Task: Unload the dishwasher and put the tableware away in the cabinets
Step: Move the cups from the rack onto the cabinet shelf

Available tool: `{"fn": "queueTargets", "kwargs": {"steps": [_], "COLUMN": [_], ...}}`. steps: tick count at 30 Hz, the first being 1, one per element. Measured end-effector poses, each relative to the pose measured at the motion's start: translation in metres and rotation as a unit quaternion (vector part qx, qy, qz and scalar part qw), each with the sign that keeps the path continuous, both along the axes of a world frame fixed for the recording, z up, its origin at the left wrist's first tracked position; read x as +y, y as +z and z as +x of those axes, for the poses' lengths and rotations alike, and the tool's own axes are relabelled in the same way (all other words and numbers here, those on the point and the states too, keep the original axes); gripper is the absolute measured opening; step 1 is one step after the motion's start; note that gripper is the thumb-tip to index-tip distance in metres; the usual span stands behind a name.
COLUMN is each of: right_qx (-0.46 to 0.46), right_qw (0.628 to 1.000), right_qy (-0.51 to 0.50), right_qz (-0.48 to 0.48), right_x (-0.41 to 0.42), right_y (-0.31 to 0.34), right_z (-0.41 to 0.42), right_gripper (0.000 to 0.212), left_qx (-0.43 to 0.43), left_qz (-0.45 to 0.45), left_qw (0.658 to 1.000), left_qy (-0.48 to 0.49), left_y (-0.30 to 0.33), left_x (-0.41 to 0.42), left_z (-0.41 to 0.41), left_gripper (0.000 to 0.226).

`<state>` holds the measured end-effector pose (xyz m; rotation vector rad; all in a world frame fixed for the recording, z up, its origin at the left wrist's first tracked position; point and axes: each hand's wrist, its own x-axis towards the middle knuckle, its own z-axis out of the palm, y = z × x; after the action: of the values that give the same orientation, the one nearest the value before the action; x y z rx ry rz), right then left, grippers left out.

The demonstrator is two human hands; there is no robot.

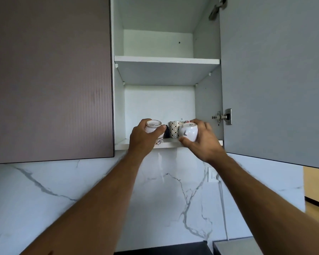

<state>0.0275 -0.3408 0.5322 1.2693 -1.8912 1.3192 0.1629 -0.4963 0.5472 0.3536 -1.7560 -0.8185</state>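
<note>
Two bare forearms are reaching up from the bottom edge toward an open wall cabinet (118, 107). The left hand (143, 138) is gripping a white cup with a floral band (155, 128), fingers and thumb curled round it, its printed base tilting toward the camera at the front of the lower shelf (122, 143). At three o'clock from it, the right hand (201, 138) is wrapping round a plain white cup (188, 132), also base-forward. Between and behind them, a patterned mug (174, 130) is standing on the shelf. At twelve o'clock, the upper shelf (166, 60) is sitting beside the open door (274, 80)
</note>
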Motion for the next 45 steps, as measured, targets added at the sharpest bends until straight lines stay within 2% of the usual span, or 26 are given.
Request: {"fn": "queueTargets", "kwargs": {"steps": [8, 17, 19, 24, 25, 28, 33, 35, 40, 45], "right_qx": [-0.011, -0.028, -0.032, -0.014, -0.021, -0.042, -0.055, -0.043, -0.001, 0.012], "right_qw": [1.0, 0.999, 0.999, 0.996, 0.994, 0.992, 0.991, 0.988, 0.981, 0.969], "right_qy": [-0.011, -0.018, -0.021, -0.031, -0.028, -0.025, -0.03, -0.031, -0.05, -0.055], "right_qz": [0.002, 0.028, 0.035, 0.085, 0.1, 0.114, 0.121, 0.142, 0.188, 0.242], "right_x": [-0.044, -0.099, -0.109, -0.139, -0.147, -0.167, -0.194, -0.201, -0.208, -0.21], "right_y": [0.029, 0.053, 0.054, 0.071, 0.078, 0.098, 0.097, 0.095, 0.096, 0.09], "right_z": [-0.049, -0.101, -0.111, -0.127, -0.129, -0.136, -0.153, -0.159, -0.162, -0.161], "right_gripper": [0.07, 0.07, 0.071, 0.065, 0.065, 0.064, 0.037, 0.036, 0.05, 0.043], "left_qx": [-0.063, -0.176, -0.192, -0.302, -0.321, -0.335, -0.325, -0.329, -0.336, -0.358], "left_qz": [-0.023, -0.01, 0.007, 0.019, 0.018, 0.03, 0.04, 0.026, -0.033, -0.064], "left_qw": [0.998, 0.984, 0.981, 0.953, 0.947, 0.941, 0.945, 0.944, 0.938, 0.919], "left_qy": [0.012, 0.041, 0.039, 0.005, -0.003, -0.029, -0.006, 0.006, 0.072, 0.152], "left_y": [0.019, 0.032, 0.033, 0.046, 0.051, 0.072, 0.069, 0.069, 0.069, 0.065], "left_x": [-0.043, -0.093, -0.106, -0.141, -0.146, -0.153, -0.175, -0.18, -0.189, -0.189], "left_z": [-0.049, -0.117, -0.128, -0.153, -0.156, -0.163, -0.18, -0.183, -0.187, -0.18], "left_gripper": [0.038, 0.06, 0.069, 0.114, 0.113, 0.084, 0.066, 0.059, 0.08, 0.06]}}
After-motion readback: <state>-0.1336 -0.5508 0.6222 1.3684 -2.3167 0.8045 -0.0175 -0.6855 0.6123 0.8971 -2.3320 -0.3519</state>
